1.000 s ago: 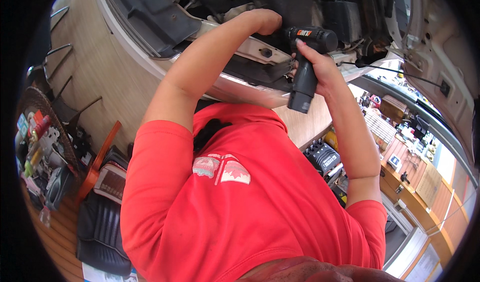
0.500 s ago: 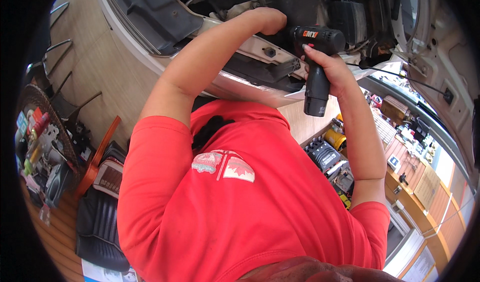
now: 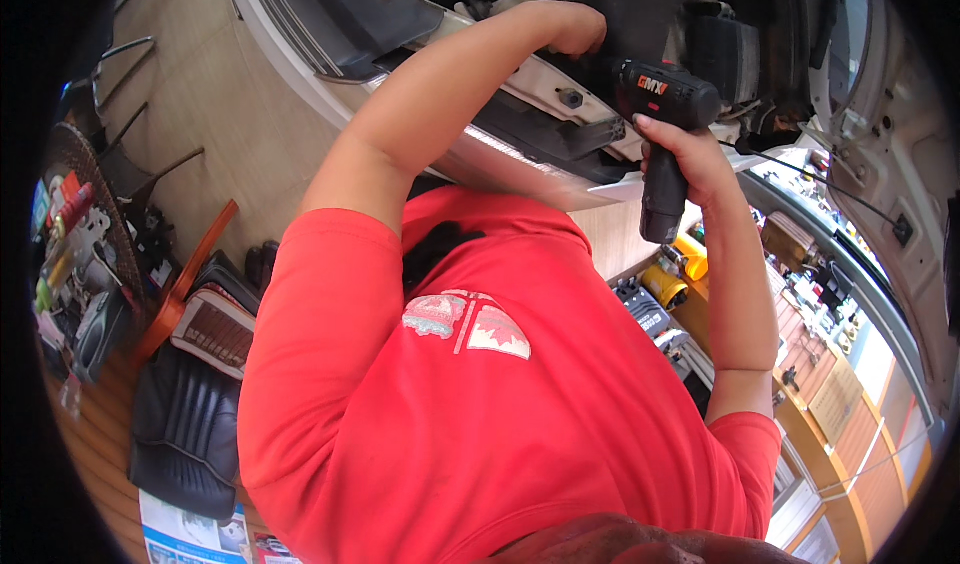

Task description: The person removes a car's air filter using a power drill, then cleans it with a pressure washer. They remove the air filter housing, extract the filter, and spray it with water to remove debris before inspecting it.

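Note:
My right hand (image 3: 692,159) grips the handle of a black cordless drill (image 3: 664,94), a finger lying near its red switch. The drill's body points left, over the front edge of an open engine bay (image 3: 640,9). Just beyond the drill's nose, my left hand (image 3: 580,30) reaches in over the car's front panel (image 3: 540,89). Its fingers are curled and mostly turned away, so what they hold, if anything, is hidden. The drill's tip is also hard to see against the dark parts.
At upper right rises the raised hood (image 3: 910,134), with a thin black cable (image 3: 800,151) below it. A black seat cushion (image 3: 185,434) and an orange bar (image 3: 190,284) lie at left. A yellow can (image 3: 662,286) and tool cases stand at right below my arm.
The whole view has shifted, so the car and both arms appear farther right. The drill sits slightly nearer me relative to the car. Both hands keep much the same pose.

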The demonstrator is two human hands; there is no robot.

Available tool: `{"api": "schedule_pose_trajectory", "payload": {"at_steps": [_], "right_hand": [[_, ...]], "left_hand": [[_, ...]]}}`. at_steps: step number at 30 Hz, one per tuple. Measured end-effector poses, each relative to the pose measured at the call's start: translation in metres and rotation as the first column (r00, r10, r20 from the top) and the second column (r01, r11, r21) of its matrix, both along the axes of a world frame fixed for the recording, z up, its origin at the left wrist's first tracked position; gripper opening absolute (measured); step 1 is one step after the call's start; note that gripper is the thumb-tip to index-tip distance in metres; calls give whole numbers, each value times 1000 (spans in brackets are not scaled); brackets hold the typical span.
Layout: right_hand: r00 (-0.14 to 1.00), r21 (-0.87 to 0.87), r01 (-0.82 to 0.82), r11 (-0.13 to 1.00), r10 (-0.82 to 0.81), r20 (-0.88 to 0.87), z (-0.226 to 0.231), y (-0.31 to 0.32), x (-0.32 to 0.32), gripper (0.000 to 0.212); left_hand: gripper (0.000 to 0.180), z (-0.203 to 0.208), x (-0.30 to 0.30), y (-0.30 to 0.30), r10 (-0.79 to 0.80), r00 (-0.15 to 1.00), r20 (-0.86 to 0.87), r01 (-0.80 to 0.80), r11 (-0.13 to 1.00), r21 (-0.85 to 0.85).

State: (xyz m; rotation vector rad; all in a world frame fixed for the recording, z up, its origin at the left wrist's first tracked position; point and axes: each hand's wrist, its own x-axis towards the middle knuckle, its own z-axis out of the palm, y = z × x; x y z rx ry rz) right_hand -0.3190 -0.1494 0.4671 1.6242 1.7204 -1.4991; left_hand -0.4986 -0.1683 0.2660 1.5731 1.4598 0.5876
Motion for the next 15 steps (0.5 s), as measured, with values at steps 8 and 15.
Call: {"api": "schedule_pose_trajectory", "payload": {"at_steps": [8,15], "right_hand": [[987,50,-158,986,155,47,4,12,-3,32],[993,34,-114,993,114,16,1,13,1,33]], "left_hand": [[33,-3,8,3,-33,986,-161,60,984,167],[28,6,6,5,-75,993,-94,82,994,75]]}}
